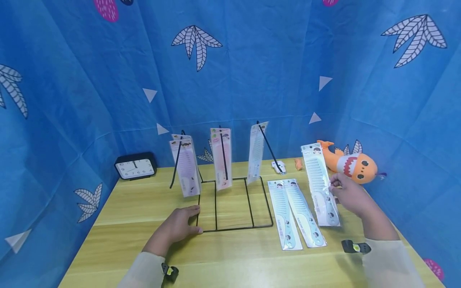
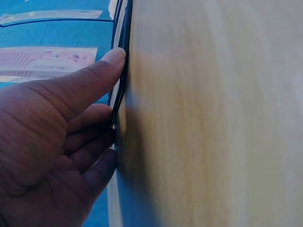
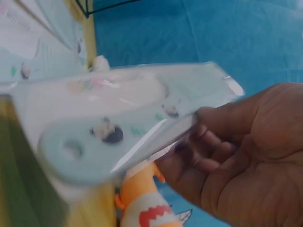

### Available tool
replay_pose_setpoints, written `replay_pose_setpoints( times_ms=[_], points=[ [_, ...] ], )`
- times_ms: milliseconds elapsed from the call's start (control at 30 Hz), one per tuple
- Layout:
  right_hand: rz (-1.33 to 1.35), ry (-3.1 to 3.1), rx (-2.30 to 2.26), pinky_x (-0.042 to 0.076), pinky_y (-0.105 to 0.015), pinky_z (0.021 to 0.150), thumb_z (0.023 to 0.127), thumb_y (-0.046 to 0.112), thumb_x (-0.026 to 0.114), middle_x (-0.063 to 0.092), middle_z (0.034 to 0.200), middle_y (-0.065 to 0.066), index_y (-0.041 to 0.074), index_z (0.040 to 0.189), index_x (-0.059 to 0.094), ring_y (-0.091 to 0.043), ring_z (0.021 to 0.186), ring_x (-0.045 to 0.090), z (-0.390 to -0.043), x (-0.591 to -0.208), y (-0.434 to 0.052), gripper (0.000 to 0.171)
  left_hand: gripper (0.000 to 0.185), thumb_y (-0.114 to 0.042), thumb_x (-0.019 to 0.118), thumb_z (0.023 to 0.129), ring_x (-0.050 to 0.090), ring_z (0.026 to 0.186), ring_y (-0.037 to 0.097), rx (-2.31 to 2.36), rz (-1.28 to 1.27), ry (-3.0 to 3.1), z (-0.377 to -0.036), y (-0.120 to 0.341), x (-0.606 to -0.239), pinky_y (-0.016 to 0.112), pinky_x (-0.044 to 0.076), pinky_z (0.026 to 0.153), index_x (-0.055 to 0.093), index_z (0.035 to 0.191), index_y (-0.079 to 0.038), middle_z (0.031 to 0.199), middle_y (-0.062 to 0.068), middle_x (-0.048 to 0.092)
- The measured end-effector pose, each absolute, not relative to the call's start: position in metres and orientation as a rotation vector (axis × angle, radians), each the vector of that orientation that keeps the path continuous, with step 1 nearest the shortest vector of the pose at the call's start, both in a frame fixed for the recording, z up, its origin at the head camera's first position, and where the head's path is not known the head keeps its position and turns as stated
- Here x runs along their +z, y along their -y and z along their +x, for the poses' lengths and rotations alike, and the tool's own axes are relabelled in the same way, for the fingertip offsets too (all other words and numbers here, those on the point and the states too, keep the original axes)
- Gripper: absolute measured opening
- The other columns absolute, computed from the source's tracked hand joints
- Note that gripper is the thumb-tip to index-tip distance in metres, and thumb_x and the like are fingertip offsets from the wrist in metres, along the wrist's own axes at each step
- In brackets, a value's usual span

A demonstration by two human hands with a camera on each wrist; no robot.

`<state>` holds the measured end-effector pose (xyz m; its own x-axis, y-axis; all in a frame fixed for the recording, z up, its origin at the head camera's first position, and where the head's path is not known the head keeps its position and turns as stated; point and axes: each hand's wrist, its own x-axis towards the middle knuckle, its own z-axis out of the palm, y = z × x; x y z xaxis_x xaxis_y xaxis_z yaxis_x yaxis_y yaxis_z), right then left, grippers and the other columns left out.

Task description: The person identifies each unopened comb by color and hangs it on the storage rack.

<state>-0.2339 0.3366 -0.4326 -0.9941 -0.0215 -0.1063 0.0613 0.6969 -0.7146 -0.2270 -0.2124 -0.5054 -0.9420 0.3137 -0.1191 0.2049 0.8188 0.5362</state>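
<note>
My right hand (image 1: 347, 194) pinches a packaged pale blue-green comb (image 1: 317, 180) by its right edge, holding it raised and tilted. In the right wrist view the comb's rounded handle (image 3: 80, 151) shows through the clear wrapper. Two like packaged combs, a left one (image 1: 282, 216) and a right one (image 1: 304, 212), lie side by side on the table. My left hand (image 1: 178, 226) holds the front left corner of a black wire display rack (image 1: 237, 229), thumb and fingers against its base wire. On the rack hang purple combs (image 1: 187, 168), pink combs (image 1: 222, 160) and a pale green comb (image 1: 256, 152).
An orange shark toy (image 1: 361, 168) lies at the back right, behind the held comb. A small white figure (image 1: 278, 167) and a small orange item (image 1: 298, 164) sit near the back edge. A black clock (image 1: 136, 166) stands back left. Blue curtain (image 1: 230, 80) surrounds the wooden table (image 1: 234, 264).
</note>
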Motion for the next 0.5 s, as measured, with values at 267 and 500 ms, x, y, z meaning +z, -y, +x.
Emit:
replay_pose_setpoints(
  times_ms=[267,500],
  points=[
    [-0.232,-2.897,-1.402,0.066,-0.025,0.082,0.115,0.006,0.050,0.063,0.134,-0.028,-0.002,0.126,0.052,-0.031,0.114,0.071,-0.223,-0.417,-0.322,0.014,0.070,-0.026,0.090,0.091,0.045,0.157,0.040,0.793,0.401,-2.793,-0.228,0.212,-0.505,0.058,0.039,0.130,0.063,0.152,-0.002,0.166,0.011,0.054],
    [-0.514,-2.933,-1.477,0.064,-0.020,0.082,0.109,0.000,0.062,0.072,0.120,-0.014,0.001,0.118,0.065,-0.004,0.098,0.069,-0.217,-0.411,-0.311,0.010,0.070,-0.026,0.091,0.091,0.045,0.157,0.040,0.778,0.385,-2.798,-0.227,0.212,-0.505,0.058,0.039,0.130,0.063,0.152,-0.002,0.166,0.011,0.054]
  ],
)
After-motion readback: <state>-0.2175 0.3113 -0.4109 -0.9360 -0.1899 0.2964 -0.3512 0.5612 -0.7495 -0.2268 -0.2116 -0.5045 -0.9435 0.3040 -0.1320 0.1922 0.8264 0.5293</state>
